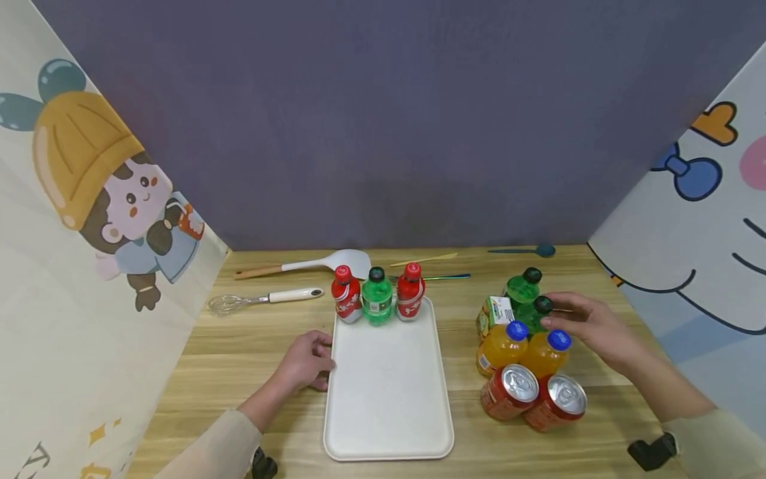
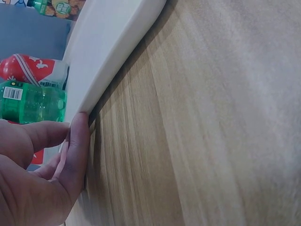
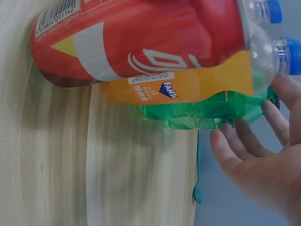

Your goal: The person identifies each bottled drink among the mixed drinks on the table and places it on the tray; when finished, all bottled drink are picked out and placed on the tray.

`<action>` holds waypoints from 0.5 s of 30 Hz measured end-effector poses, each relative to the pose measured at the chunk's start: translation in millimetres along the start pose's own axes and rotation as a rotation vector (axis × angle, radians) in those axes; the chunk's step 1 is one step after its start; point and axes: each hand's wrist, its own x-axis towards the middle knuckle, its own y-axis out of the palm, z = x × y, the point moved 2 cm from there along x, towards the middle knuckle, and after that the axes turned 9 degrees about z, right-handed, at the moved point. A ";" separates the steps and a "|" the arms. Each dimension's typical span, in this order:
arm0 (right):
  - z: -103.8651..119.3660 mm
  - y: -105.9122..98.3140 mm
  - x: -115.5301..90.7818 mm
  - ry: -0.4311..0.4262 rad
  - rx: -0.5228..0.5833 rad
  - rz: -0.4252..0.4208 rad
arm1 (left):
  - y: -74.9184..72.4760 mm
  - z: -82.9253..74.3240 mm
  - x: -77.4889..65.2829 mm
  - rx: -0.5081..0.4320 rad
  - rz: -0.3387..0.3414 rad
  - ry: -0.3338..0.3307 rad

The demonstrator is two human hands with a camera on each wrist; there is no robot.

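My left hand [image 1: 309,361] is at the left edge of a white rectangular tray [image 1: 389,399], its thumb and fingers [image 2: 79,136] pinching the rim. Two red-labelled bottles [image 1: 346,296] and a green soda bottle [image 1: 377,297] stand in a row at the tray's far end. On the right, my right hand [image 1: 589,326] reaches around the black-capped neck of a green bottle [image 1: 532,316], fingers spread and slightly bent. In the right wrist view, fingertips [image 3: 221,141] are right beside the green bottle [image 3: 207,110], partly hidden behind an orange Fanta bottle [image 3: 183,87].
Near the right hand stand another green bottle [image 1: 522,287], a juice carton [image 1: 495,313], two orange bottles [image 1: 501,349] and two red cans [image 1: 507,396]. A white spatula [image 1: 347,259], a whisk [image 1: 263,299] and a dark spoon [image 1: 541,251] lie towards the back wall.
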 end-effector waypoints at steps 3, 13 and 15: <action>0.4 2.0 1.7 0.005 -0.005 -0.003 | -0.2 0.5 -0.3 0.000 0.000 0.003; 3.1 3.1 4.6 -0.011 0.000 -0.016 | 0.7 2.2 0.7 0.002 -0.003 0.011; 2.0 2.6 6.1 -0.013 -0.004 -0.018 | 0.8 2.2 0.5 0.002 -0.004 0.013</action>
